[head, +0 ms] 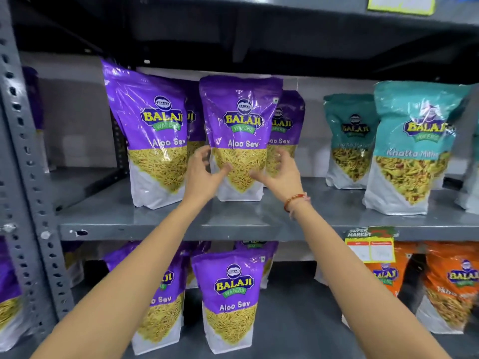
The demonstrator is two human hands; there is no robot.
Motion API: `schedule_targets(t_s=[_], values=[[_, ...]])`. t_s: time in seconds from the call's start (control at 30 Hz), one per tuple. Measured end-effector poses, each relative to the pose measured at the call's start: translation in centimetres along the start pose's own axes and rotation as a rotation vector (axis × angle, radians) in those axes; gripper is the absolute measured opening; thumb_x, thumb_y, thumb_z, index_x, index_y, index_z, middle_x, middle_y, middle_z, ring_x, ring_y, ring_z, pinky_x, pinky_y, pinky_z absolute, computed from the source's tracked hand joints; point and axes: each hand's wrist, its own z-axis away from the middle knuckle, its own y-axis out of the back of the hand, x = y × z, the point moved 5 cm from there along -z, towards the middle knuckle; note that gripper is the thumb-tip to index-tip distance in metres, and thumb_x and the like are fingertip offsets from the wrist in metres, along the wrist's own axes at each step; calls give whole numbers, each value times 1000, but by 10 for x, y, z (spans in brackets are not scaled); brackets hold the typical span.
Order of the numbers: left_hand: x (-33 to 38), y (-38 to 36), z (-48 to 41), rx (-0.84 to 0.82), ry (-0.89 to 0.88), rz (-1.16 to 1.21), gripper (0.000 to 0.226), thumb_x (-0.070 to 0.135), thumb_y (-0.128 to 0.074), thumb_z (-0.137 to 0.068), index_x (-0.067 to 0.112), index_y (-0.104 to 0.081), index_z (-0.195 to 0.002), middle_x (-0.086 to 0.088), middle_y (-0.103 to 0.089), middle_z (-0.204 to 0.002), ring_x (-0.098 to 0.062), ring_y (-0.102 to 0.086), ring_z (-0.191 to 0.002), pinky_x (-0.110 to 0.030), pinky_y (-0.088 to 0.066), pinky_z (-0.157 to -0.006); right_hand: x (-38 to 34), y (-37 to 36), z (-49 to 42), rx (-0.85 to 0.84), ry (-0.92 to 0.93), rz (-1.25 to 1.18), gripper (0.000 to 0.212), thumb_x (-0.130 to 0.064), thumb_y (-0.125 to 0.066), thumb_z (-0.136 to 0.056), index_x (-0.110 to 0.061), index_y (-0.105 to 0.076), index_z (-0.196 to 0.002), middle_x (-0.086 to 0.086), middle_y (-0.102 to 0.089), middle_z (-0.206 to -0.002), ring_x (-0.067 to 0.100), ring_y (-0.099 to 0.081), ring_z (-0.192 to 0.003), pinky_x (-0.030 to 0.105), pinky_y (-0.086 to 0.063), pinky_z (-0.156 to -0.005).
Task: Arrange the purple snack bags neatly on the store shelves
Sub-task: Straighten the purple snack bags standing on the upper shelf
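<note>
A purple Aloo Sev bag [239, 117] stands upright on the grey middle shelf [160, 221], near its front. My left hand [204, 174] is at the bag's lower left edge, fingers spread and curled. My right hand [278, 172] is at its lower right edge, fingers apart and slightly blurred. Neither hand clearly grips the bag. A second purple bag [153, 130] stands to the left, leaning a little. Another purple bag [285, 125] stands behind on the right. On the lower shelf, a purple bag [229, 299] stands in front of several more.
Teal Khatta Mitha bags [412, 151] stand at the right of the middle shelf. Orange bags [451, 286] fill the lower right, under a yellow price label [370, 246]. A perforated grey upright [23, 151] borders the left. A red thread bracelet [295, 200] circles my right wrist.
</note>
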Motion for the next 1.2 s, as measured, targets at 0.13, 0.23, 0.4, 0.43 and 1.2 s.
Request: schedule_targets(t_s=[0.13,0.23,0.4,0.43,1.2], values=[[-41,-20,-13,-222,320,36,80,41,-71,-74,10,-35,-138,-11,-46,-143,-28,-44,-129,-46,-35,-109,28,-29,-14,-141,-185,-152,91,-26,-85,-63,-11,-33,-136,10,-51,-137,24,-45,-128,40,-35,-110],[-59,-32,-8,-311,497,90,62,37,-64,-79,9,-45,-131,-10,-51,-137,-28,-49,-122,-37,-40,-96,39,-42,-13,-142,-233,-174,83,-24,-84,-65,-12,-37,-132,8,-55,-131,20,-51,-117,27,-37,-100],[-61,-32,-5,-349,347,62,45,8,-60,-84,6,-50,-127,-11,-58,-132,-25,-55,-116,-40,-44,-102,37,-38,-10,-89,-177,-274,74,-16,-78,-72,-9,-38,-133,4,-54,-124,19,-50,-116,20,-34,-92],[-57,-32,-3,-352,314,59,47,6,-61,-84,5,-48,-130,-12,-57,-132,-26,-56,-117,-42,-43,-104,35,-34,-8,-77,-175,-293,74,-17,-77,-73,-10,-37,-134,0,-52,-120,16,-48,-113,20,-35,-91],[-26,-54,29,-442,240,115,42,19,-70,-80,10,-57,-119,-14,-69,-111,-17,-63,-98,-24,-44,-85,81,68,18,-170,-226,-52,81,-44,-82,-59,-23,-41,-124,-5,-59,-109,4,-58,-93,28,-49,-85]])
